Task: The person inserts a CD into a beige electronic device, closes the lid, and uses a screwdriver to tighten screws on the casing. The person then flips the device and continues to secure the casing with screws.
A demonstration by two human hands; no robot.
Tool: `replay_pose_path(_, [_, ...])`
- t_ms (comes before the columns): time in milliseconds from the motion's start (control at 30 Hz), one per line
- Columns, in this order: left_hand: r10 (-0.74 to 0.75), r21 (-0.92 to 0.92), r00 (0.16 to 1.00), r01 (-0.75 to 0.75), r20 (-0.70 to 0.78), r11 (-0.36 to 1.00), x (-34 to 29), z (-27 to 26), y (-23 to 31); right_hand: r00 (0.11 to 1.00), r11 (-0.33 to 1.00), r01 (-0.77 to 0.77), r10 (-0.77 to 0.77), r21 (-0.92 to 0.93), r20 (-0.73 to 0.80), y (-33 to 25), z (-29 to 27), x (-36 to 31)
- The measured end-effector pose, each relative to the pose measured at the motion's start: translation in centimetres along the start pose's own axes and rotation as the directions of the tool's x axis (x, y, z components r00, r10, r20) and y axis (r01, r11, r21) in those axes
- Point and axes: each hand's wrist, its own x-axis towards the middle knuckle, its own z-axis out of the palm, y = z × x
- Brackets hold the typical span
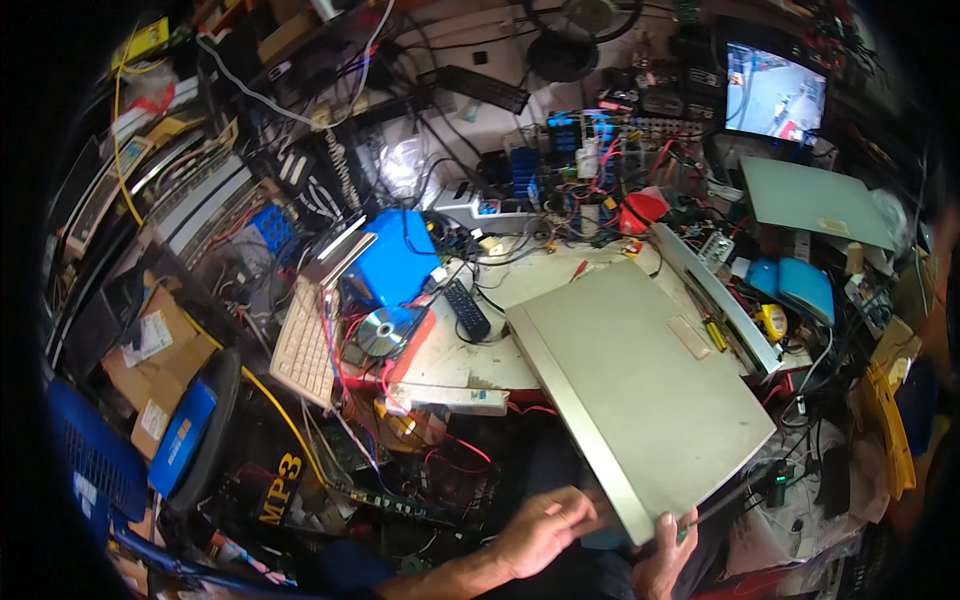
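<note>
A large flat beige metal case [640, 380] lies tilted across the bench's front edge, its near corner hanging out over my lap. At that corner my right hand [660, 565] grips the case's edge, the thumb on top. A slim rod with a greenish end [686, 532] shows by its fingers; I cannot tell what it is. Just left of the corner is my left hand [545, 532], its thumb and fingers drawn together. Whatever they pinch, if anything, is blurred.
The white bench [520, 270] bears a black remote control [467, 310], a disc [385, 332], a blue folder-like thing [392, 258] and tangled wires. A keyboard [308, 340] leans at left. Right of the case are a long metal panel [715, 295], a tape measure [772, 322] and a lit screen [775, 92].
</note>
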Motion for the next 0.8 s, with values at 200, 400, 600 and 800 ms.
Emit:
replay_pose_path(200, [-0.173,0.472,0.976,0.092,0.130,0.877,1.3,-1.2,3.9,1.000,0.997,0.013,-0.012,0.071,-0.022,-0.7,-1.9,0.0])
replay_pose_path(400, [0.740,0.970,0.627,-0.141,0.243,-0.199,7.7,-5.3,18.5,0.981,0.963,-0.164,0.183,0.215,-0.072,-1.5,-1.4,0.0])
replay_pose_path(600, [0.419,0.923,0.841,-0.220,0.343,-0.315,7.4,-11.6,19.5,0.989,0.954,-0.148,0.147,0.261,0.024,-2.8,-1.1,0.6])
replay_pose_path(800, [0.497,0.904,0.767,-0.257,0.407,-0.343,11.9,-16.3,22.4,0.982,0.963,-0.129,0.157,0.235,-0.106,-4.8,-4.3,3.1])
